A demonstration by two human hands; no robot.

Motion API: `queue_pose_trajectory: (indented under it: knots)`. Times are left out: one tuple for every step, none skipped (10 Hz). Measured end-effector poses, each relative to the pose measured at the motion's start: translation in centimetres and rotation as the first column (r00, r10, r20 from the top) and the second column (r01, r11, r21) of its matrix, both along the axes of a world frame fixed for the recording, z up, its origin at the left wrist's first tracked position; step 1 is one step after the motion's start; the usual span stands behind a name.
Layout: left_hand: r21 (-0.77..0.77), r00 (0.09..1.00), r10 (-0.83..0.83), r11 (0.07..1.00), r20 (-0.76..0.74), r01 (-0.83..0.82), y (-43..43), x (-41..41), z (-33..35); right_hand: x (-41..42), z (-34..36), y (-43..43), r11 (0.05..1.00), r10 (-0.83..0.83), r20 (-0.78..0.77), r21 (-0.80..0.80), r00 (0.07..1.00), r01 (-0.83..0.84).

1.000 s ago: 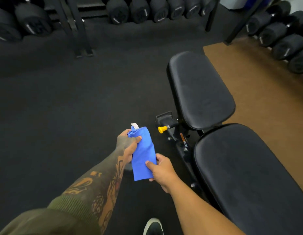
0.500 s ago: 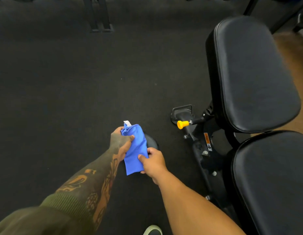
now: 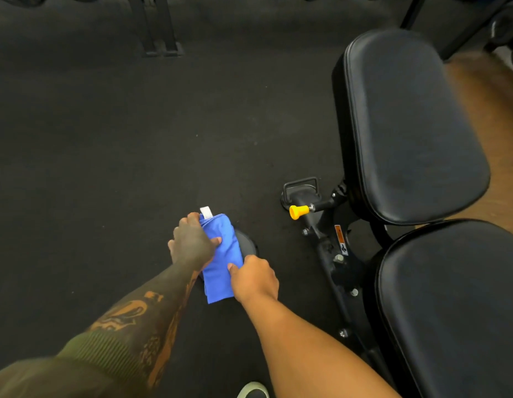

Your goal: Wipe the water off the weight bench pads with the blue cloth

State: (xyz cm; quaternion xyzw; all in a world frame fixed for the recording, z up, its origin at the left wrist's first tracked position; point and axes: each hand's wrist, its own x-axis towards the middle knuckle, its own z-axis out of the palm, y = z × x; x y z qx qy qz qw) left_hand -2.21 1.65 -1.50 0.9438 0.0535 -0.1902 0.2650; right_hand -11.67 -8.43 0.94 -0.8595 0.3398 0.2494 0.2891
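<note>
A folded blue cloth [image 3: 222, 259] with a white tag at its far end hangs between both hands above the dark floor, left of the bench. My left hand [image 3: 192, 244] grips its upper left edge. My right hand [image 3: 255, 278] pinches its lower right edge. The weight bench stands at the right: a black far pad [image 3: 407, 122] and a black near pad [image 3: 456, 308], both apart from the cloth. Any water on the pads is too faint to make out.
The bench's black frame [image 3: 332, 254] with a yellow pull pin [image 3: 297, 211] lies between the cloth and the pads. A round black foot [image 3: 245, 242] sits under the cloth. Rack legs [image 3: 159, 38] stand at the back. Brown flooring [image 3: 496, 145] runs right of the bench.
The view has tilted down and swung left, so the bench sits further right and larger. Both hands still hold the cloth the same way; it has barely shifted.
</note>
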Motion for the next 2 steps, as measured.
queue_pose_trajectory:
  knots:
    - [0.206, 0.969, -0.175, 0.969, 0.176, 0.138, 0.0, -0.4, 0.4, -0.1, 0.8, -0.3, 0.995, 0.037, 0.007, -0.095, 0.999, -0.036]
    - [0.245, 0.884, -0.382, 0.915, 0.27, 0.32, -1.1, -0.7, 1.8, 0.0, 2.2, -0.7, 0.986, 0.025, 0.101, -0.167, 0.995, -0.008]
